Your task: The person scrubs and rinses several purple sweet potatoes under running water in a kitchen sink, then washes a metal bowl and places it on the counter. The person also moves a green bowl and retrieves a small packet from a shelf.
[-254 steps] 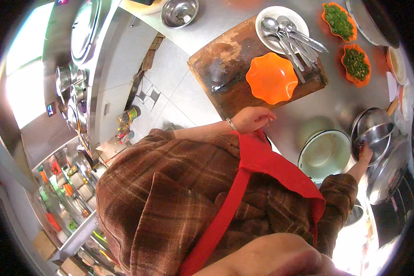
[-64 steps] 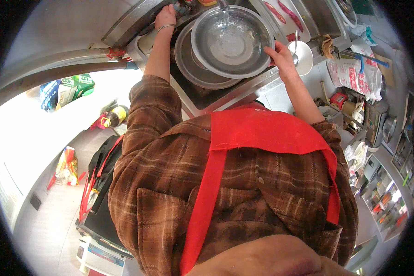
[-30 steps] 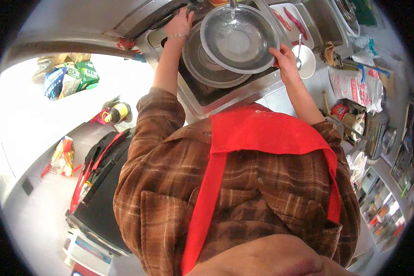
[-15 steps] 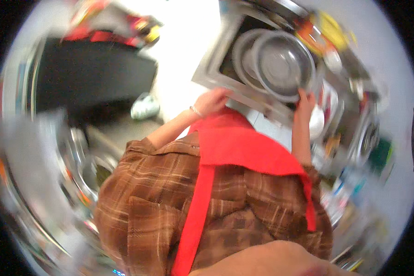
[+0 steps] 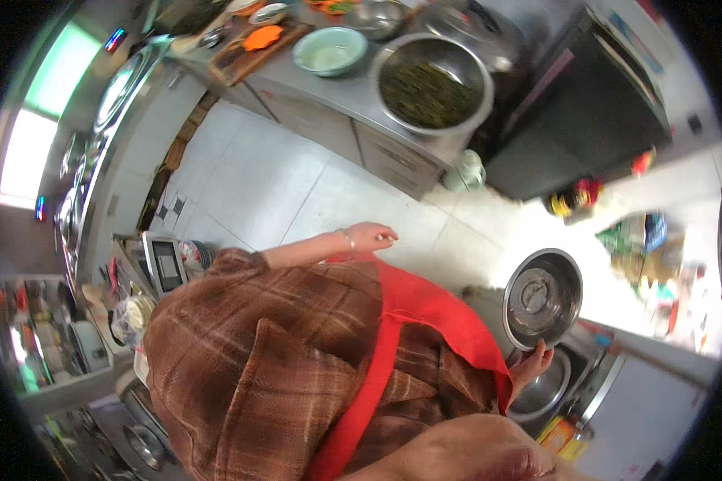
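My right hand (image 5: 529, 367) is closed on the rim of a round stainless steel basin (image 5: 571, 276), which is tilted and held off to my right. Its inside looks bare, with a shiny ringed bottom. Another metal basin (image 5: 547, 389) sits in the sink below and behind that hand. My left hand (image 5: 371, 236), wearing a thin bracelet, hovers in front of my red apron (image 5: 437, 297) above the tiled floor. Its fingers are loosely curled with nothing visible in them.
Ahead, a counter (image 5: 313, 100) carries a large steel bowl of dark green strips (image 5: 429, 94), a mint-green bowl (image 5: 329, 54) and a wooden cutting board (image 5: 231, 68). A tall black cabinet-like block (image 5: 578, 120) stands to its right. A pale jug (image 5: 467, 171) rests on the floor.
My body has turned left, away from the sink, so the counter is now ahead. The right hand has lifted the basin clear of the other one. The left hand has left the sink's edge.
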Demonstrator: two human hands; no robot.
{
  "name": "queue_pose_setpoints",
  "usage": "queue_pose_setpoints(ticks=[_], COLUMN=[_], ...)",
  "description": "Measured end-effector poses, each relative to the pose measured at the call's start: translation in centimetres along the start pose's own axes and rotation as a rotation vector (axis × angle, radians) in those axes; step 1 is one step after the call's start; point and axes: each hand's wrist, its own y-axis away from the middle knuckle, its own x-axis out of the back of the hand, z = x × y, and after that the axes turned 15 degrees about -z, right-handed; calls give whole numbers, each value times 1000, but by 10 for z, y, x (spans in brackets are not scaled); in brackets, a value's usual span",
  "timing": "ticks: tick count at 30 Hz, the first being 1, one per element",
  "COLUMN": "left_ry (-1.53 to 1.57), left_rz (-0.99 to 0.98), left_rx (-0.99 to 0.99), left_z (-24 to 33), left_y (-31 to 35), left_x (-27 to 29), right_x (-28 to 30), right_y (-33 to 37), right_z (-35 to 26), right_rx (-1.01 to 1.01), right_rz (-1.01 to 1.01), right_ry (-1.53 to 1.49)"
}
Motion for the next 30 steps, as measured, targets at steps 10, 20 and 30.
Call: queue_pose_setpoints(ticks=[10, 20, 30], left_ry=[368, 636, 850], left_rz=[575, 1059, 1317], left_rx=[450, 303, 738], left_z=[-228, -354, -452], left_y=[277, 328, 467], left_x=[45, 180, 280], right_x=[-426, -861, -1191], right_y=[-39, 25, 100], right_z=[-5, 51, 108], right_rx=[-31, -214, -328], right_rz=[-600, -1137, -1487], right_ry=[-78, 13, 119])
